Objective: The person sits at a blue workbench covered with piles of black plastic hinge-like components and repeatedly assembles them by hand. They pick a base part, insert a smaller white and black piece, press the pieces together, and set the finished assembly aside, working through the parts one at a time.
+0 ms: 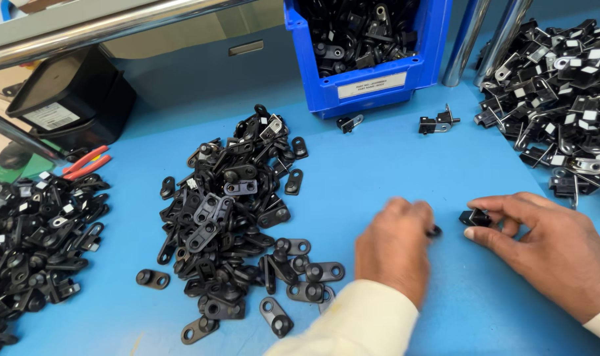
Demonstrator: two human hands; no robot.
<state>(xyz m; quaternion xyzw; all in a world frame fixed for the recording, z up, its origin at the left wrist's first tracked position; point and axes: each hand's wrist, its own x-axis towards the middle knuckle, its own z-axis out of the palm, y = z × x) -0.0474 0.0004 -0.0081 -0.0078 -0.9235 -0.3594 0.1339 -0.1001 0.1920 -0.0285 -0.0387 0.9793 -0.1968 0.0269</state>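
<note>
Fingers [479, 227] of the right hand [550, 247] pinch a small black part [474, 217] above the blue table [392, 171]; left hand's [395, 247] grip unclear.

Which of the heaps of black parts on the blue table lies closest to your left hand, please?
The middle heap, directly beside the left hand. The left-edge heap and the white-tagged heap at the right lie farther off.

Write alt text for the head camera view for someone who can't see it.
Over a blue worktable, the right hand pinches a small black plastic part while the left hand, blurred, holds another small dark piece. Heaps of flat black brackets lie left, with a blue plastic bin behind.
</note>
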